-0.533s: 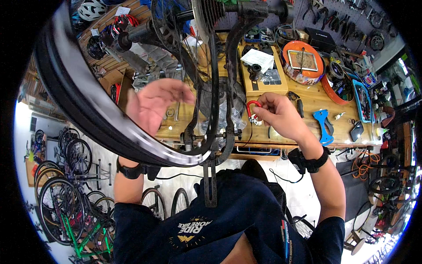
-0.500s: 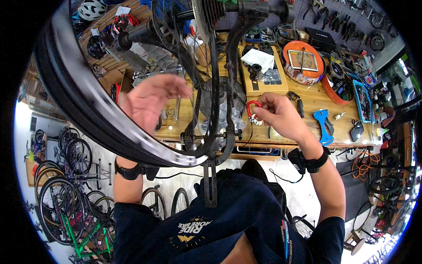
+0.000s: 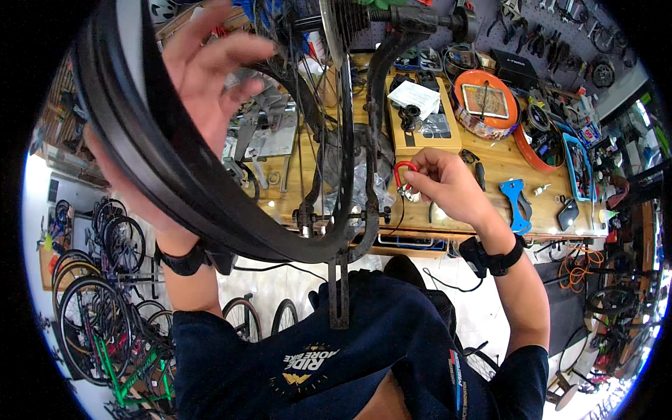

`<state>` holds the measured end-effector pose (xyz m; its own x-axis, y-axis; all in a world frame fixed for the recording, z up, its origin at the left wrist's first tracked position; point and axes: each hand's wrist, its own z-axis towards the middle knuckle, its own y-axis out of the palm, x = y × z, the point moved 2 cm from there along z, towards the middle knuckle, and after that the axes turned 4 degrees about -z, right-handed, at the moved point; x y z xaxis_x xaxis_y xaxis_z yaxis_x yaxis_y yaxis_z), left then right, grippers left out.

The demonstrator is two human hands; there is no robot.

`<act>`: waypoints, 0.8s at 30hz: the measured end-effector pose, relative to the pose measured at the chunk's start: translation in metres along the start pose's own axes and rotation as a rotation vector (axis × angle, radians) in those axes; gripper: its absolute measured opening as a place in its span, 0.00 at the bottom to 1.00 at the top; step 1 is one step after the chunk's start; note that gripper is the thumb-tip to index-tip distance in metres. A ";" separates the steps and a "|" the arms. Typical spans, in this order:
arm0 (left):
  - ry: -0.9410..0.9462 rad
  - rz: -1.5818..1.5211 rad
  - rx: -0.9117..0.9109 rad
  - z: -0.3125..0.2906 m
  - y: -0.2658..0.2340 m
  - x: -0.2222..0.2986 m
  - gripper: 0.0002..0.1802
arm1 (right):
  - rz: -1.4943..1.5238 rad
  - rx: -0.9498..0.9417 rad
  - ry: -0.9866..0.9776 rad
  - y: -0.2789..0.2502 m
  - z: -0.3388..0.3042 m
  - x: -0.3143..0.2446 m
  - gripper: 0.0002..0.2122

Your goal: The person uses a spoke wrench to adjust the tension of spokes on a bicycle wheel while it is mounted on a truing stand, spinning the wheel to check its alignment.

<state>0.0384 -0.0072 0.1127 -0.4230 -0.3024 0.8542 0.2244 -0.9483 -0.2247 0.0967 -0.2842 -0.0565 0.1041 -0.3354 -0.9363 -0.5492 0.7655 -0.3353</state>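
Note:
A bicycle wheel (image 3: 119, 126) with a black rim stands in a dark metal truing stand (image 3: 380, 80), its cassette (image 3: 344, 28) at the top. My left hand (image 3: 199, 87) reaches up behind the rim on the left, fingers spread and holding nothing. Part of that palm and the wrist is hidden by the rim, so I cannot tell whether it touches the wheel. Right of the stand, my right hand (image 3: 448, 183) pinches a red U-shaped spoke wrench (image 3: 400, 170) between thumb and fingers, apart from the wheel.
On the wooden workbench (image 3: 490, 210) lie a yellow box (image 3: 442, 140) with papers and small parts, an orange round tray (image 3: 507, 84), a blue tool (image 3: 514, 203) and a blue tray (image 3: 577, 164). Tools hang on the back wall. Several bicycles (image 3: 133, 350) stand at lower left.
My left hand has moved up and left along the wheel, its fingers spreading. The rim's bright blurred inner side now looks dark. My right hand stays in place with the spoke wrench.

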 end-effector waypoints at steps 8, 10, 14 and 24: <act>-0.103 -0.597 -0.418 -0.059 0.012 -0.070 0.40 | -0.004 -0.003 -0.016 0.000 0.001 0.009 0.07; -0.167 -0.623 -0.420 -0.066 0.012 -0.077 0.36 | 0.029 -0.018 0.005 0.001 0.000 0.007 0.07; -0.205 -0.669 -0.414 -0.067 0.013 -0.076 0.34 | 0.051 -0.007 0.032 0.001 -0.001 0.004 0.08; -0.131 -0.645 -0.303 -0.037 -0.007 -0.030 0.41 | 0.014 -0.018 0.001 0.005 0.002 0.008 0.08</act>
<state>0.0170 0.0051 0.0708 -0.2765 0.3224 0.9053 -0.2955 -0.9249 0.2391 0.0965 -0.2820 -0.0664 0.0954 -0.3251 -0.9409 -0.5656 0.7601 -0.3200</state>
